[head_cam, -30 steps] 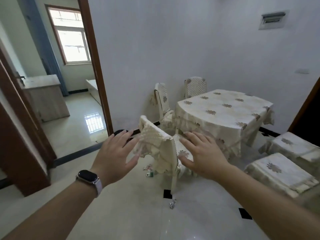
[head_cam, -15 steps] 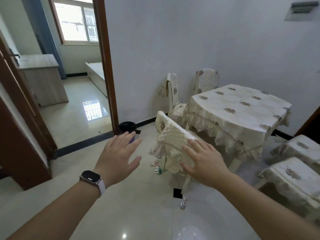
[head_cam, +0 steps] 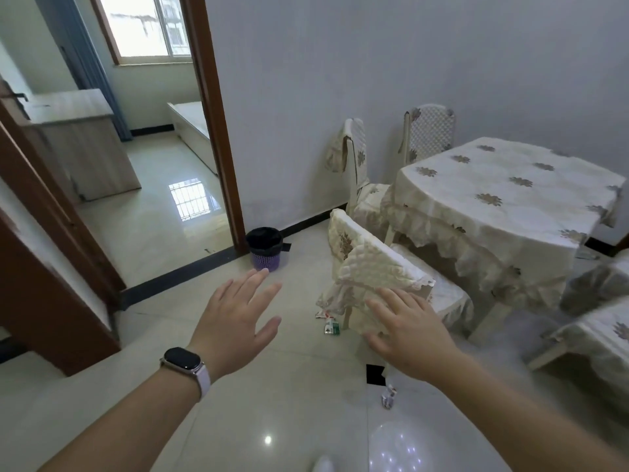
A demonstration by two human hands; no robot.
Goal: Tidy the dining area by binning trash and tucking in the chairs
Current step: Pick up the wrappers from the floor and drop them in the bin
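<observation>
A cream-covered chair (head_cam: 371,264) stands pulled out from the cloth-covered dining table (head_cam: 503,199), its back toward me. My right hand (head_cam: 406,330) is open with straight fingers in front of the chair back's lower edge; contact is unclear. My left hand (head_cam: 238,318), wearing a watch, hovers open in the air to the chair's left. Small wrappers (head_cam: 330,323) lie on the floor by the chair leg, and another scrap (head_cam: 388,396) lies nearer me. A purple bin (head_cam: 264,248) with a black liner stands by the door frame.
Two more covered chairs (head_cam: 357,158) stand against the wall behind the table. Covered stools (head_cam: 599,335) sit at the right. An open doorway (head_cam: 211,131) on the left leads to a room with a wooden cabinet (head_cam: 81,144). The floor is glossy tile.
The view has shifted left and closer, so the bin now shows fully. Both hands stay open and stretched forward; the right one stays by the chair back.
</observation>
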